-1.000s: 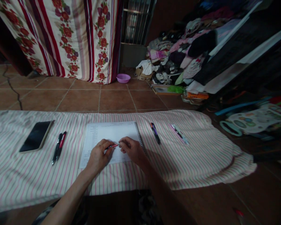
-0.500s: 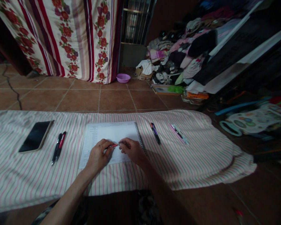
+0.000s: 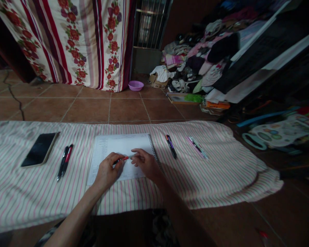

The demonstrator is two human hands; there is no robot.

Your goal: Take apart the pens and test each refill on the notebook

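My left hand [image 3: 108, 168] is closed around a slim red and black pen [image 3: 123, 159], its pale end pointing right. My right hand [image 3: 146, 164] is just beyond that end with its fingers apart. Whether a fingertip touches the pen is hard to make out. Beneath both hands lies a spiral notebook [image 3: 118, 142] turned to a mostly white page, its wire binding on the right.
Left of the notebook lie a black pen [image 3: 62, 163], a red pen [image 3: 68, 159] and a smartphone [image 3: 39, 150]. To the right are dark pens [image 3: 171, 146] and slim pastel pens [image 3: 197, 148]. A striped cloth [image 3: 211, 178] covers the surface. A purple basin [image 3: 136, 86] stands on the tiled floor.
My right hand's fingers have loosened and spread, the index finger stretching out over the pen's end. The left hand keeps its grip, with the pen nearly unmoved.
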